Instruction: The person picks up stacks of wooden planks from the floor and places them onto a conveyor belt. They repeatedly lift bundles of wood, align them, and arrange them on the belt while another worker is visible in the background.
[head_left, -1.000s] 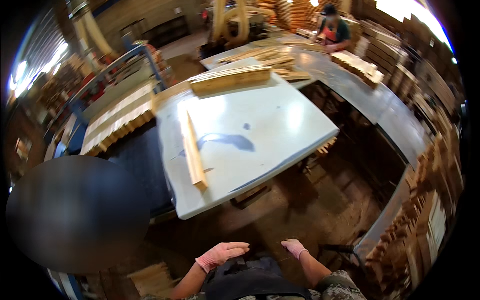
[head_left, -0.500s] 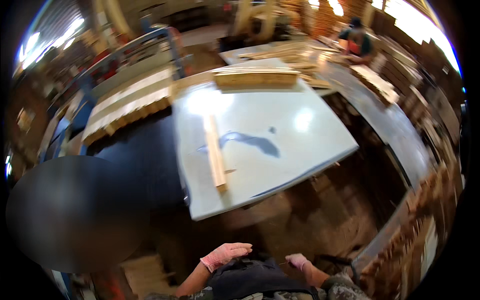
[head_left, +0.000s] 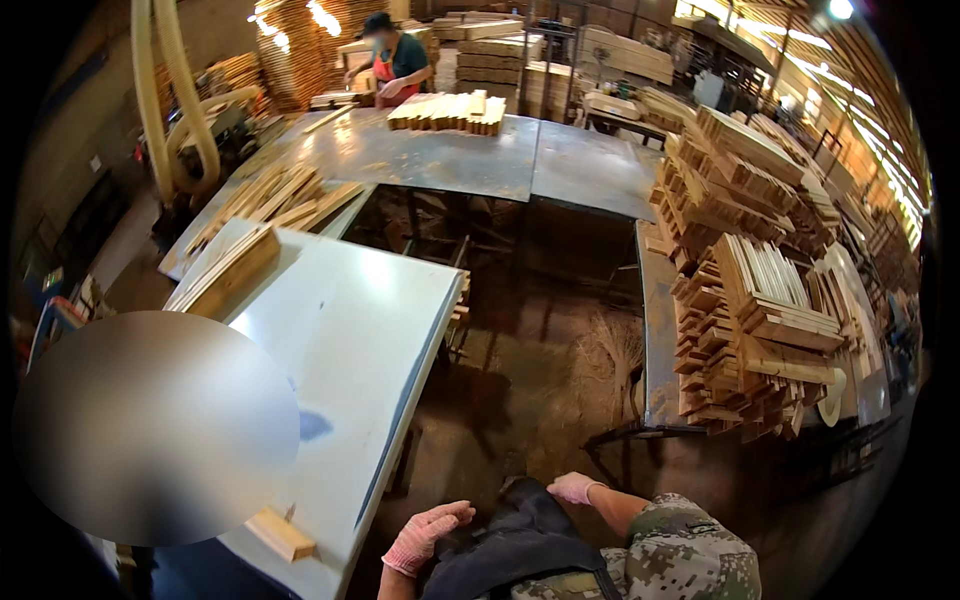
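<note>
Pink-gloved left hand (head_left: 428, 535): fingers extended, empty; mind your pale worktop's right edge (head_left: 410, 395).
Pink-gloved right hand (head_left: 575, 487): can't tell fingers' state.

1 white table (head_left: 345, 330): 1 wooden bar (head_left: 282, 534) on its near end, 2 gloved hands (head_left: 426, 536) to its right, 1 co-worker (head_left: 402, 62) beyond.

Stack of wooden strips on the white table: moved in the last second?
No. The stack of wooden strips still lies along the far edge of the white table; the view turned right.
</note>
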